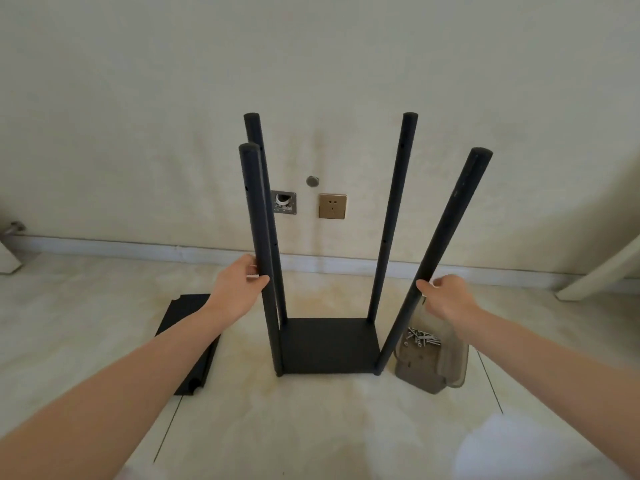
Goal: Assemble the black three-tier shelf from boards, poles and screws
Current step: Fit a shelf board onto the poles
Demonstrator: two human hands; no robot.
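- Two bare forearms reach in from the bottom corners, nearest the viewer.
- Spare black boards (188, 344): flat on the floor at left, partly hidden under the left forearm.
- Left hand (239, 289): fingers and thumb curled round the near-left pole (258, 237), gripping it about mid-height.
- Black base board (329, 346): flat on the floor in the middle, one pole standing at each corner; far-left pole (258, 150) and far-right pole (398, 209) stand free.
- Near-right pole (446, 230): leans outward to the right.
- Right hand (446, 296): thumb and fingertips pinch the near-right pole, low on its length.
- Clear bag of screws (420, 337): just right of the base board, resting on a grey item I cannot identify.
- Wall socket (332, 206): on the wall behind, between the far poles.
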